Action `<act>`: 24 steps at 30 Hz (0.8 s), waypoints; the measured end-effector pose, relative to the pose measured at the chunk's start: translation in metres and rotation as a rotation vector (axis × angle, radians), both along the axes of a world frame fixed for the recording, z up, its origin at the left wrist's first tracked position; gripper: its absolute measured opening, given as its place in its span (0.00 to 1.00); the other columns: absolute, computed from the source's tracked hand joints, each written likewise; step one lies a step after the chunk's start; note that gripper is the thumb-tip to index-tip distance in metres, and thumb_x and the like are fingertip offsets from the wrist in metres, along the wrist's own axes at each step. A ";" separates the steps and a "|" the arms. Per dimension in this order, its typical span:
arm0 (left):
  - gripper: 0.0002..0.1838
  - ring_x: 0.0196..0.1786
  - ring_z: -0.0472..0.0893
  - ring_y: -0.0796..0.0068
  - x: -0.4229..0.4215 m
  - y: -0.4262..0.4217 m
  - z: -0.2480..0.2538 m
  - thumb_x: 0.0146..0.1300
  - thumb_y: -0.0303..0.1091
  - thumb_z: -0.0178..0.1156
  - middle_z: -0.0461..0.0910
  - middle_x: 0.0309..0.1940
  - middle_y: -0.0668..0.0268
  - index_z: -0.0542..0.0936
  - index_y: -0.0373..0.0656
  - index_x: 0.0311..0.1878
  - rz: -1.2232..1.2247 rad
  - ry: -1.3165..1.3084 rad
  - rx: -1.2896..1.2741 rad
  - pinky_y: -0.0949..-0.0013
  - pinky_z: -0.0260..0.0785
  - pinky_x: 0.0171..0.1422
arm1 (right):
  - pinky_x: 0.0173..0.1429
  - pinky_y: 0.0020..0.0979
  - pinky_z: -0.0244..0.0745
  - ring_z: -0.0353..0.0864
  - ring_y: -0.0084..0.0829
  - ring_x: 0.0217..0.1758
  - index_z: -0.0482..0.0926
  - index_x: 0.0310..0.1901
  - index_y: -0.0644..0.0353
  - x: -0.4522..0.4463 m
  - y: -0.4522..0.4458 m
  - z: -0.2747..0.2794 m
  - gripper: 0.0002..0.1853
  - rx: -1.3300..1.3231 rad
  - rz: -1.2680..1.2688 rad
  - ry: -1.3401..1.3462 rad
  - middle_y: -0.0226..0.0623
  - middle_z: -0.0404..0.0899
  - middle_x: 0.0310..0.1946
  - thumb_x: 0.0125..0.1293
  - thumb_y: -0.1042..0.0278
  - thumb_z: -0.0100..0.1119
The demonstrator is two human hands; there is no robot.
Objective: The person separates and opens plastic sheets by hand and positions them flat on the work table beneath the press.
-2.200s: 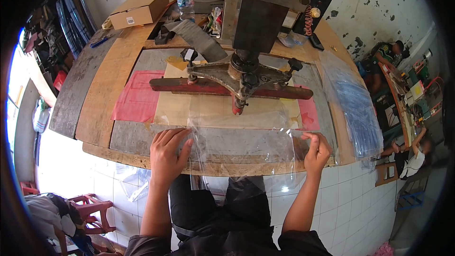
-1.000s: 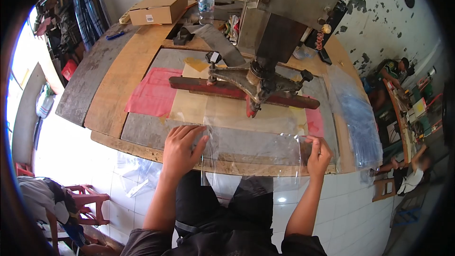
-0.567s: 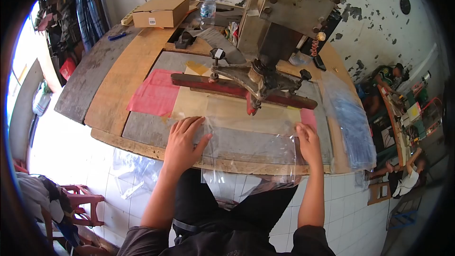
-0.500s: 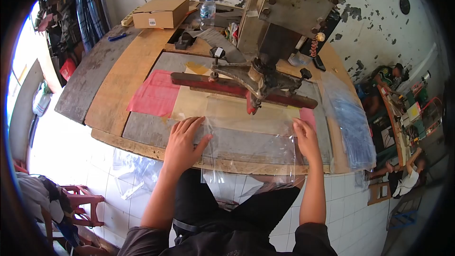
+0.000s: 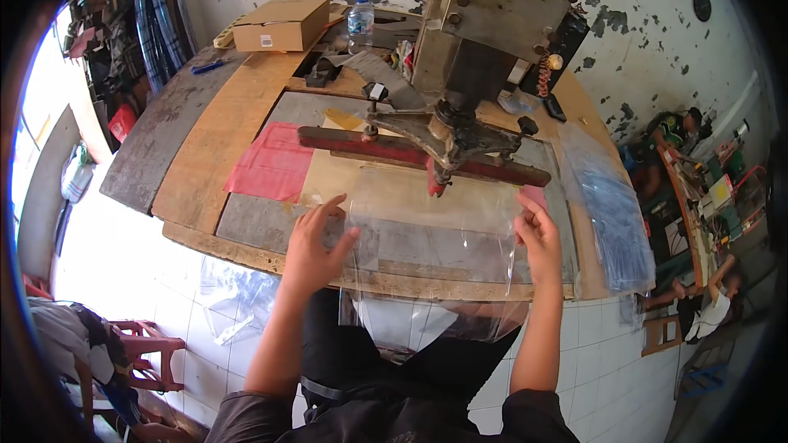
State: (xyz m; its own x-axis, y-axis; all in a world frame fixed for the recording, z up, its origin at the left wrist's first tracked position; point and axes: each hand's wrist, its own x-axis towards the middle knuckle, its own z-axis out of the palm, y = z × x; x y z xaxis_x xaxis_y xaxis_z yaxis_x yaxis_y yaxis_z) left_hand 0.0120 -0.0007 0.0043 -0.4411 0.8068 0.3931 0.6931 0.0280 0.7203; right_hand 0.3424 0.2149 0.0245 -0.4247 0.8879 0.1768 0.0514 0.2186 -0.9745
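Since the earlier frame, we had raised the fingers of our left hand (image 5: 318,242) and fanned out those of our right hand (image 5: 538,238) at the far end. Our left hand was spread, thumb apart, beside the left edge of the clear plastic sheet (image 5: 431,256); our right was also spread, fingertips pointing far, though we could not tell whether they touched the film. It lay across the worktop (image 5: 201,156), overhanging the near edge, its far part near the red bar (image 5: 336,140).
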 end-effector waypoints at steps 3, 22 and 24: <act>0.31 0.52 0.85 0.70 -0.009 0.004 -0.013 0.68 0.30 0.72 0.84 0.51 0.60 0.75 0.37 0.73 -0.084 -0.527 0.159 0.63 0.76 0.65 | 0.45 0.21 0.70 0.73 0.17 0.39 0.77 0.72 0.62 0.010 -0.011 -0.022 0.25 0.082 0.028 0.081 0.25 0.75 0.41 0.76 0.70 0.67; 0.16 0.39 0.82 0.85 -0.001 0.014 -0.023 0.81 0.39 0.61 0.89 0.35 0.67 0.87 0.32 0.47 -0.146 -0.709 0.021 0.75 0.75 0.46 | 0.42 0.19 0.70 0.75 0.16 0.37 0.82 0.62 0.68 0.024 -0.030 -0.051 0.23 0.332 -0.096 0.247 0.28 0.78 0.41 0.72 0.63 0.74; 0.16 0.36 0.79 0.86 0.000 0.016 -0.027 0.81 0.39 0.61 0.90 0.34 0.67 0.87 0.33 0.44 -0.143 -0.722 0.085 0.76 0.73 0.44 | 0.42 0.19 0.70 0.76 0.16 0.37 0.82 0.62 0.68 0.023 -0.030 -0.051 0.23 0.328 -0.088 0.240 0.28 0.78 0.41 0.72 0.63 0.74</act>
